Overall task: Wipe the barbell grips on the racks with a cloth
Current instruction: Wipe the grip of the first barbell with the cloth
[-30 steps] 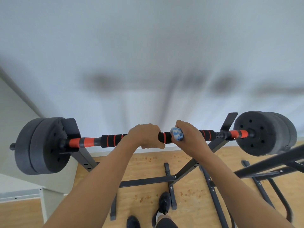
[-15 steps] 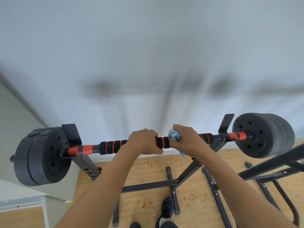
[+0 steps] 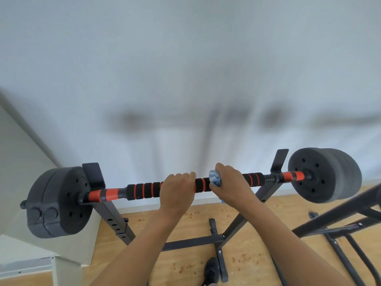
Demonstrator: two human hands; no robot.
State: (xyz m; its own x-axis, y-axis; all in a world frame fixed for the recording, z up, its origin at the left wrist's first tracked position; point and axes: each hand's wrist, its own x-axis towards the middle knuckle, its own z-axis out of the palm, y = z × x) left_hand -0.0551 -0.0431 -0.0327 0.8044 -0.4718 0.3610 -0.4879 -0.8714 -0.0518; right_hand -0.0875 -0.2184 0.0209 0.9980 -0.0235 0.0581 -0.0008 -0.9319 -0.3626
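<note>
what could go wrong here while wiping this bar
The barbell rests only in the rack's open hooks with heavy plates on both ends; a hard push could roll or shift it. The cloth is bunched small in the right hand, so it may miss parts of the foam. The left hand covers grip that stays unwiped.

Black shoe [image 3: 211, 270] on wooden floor [image 3: 191, 263]; white wall [image 3: 185, 69] behind

Your light's soft and even, pretty bright, no glare anywhere. The wall [image 3: 185, 58] catches smeary grey shadows [image 3: 226, 118] of the bar, all out of focus. Wide-angle lens bends things near the edges, and the right plates [image 3: 327, 174] look a bit soft.
</note>
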